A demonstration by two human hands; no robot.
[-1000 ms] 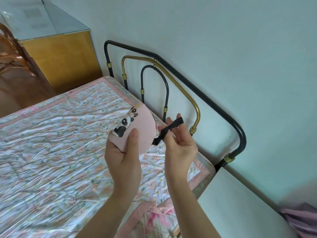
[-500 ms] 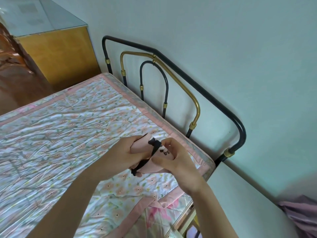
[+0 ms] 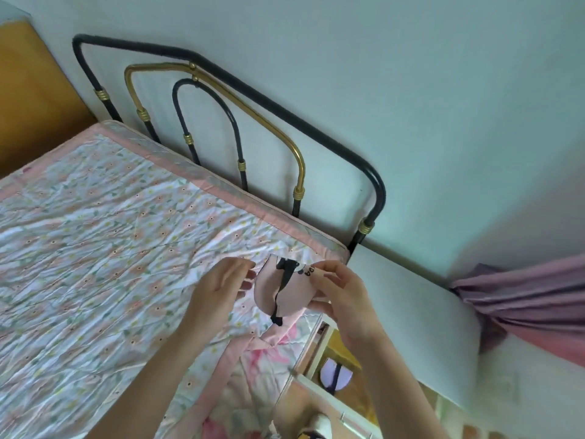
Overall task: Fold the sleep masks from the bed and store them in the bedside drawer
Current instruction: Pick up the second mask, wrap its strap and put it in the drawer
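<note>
We find the right hand (image 3: 342,299) pinching the folded mask (image 3: 289,293) (strap wrapped round) at 5 o'clock; left hand (image 3: 218,288) open, empty. Risk: strap slipping, fold springing apart above the drawer (image 3: 351,384).

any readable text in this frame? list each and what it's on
"DA": black letters on the folded pink sleep mask, beside the right hand fingertips; any letters before them are hidden by the fold.
Lilac sleep mask in the open drawer: no print visible.
Nothing else readable on the quilt, headboard or wall.
</note>
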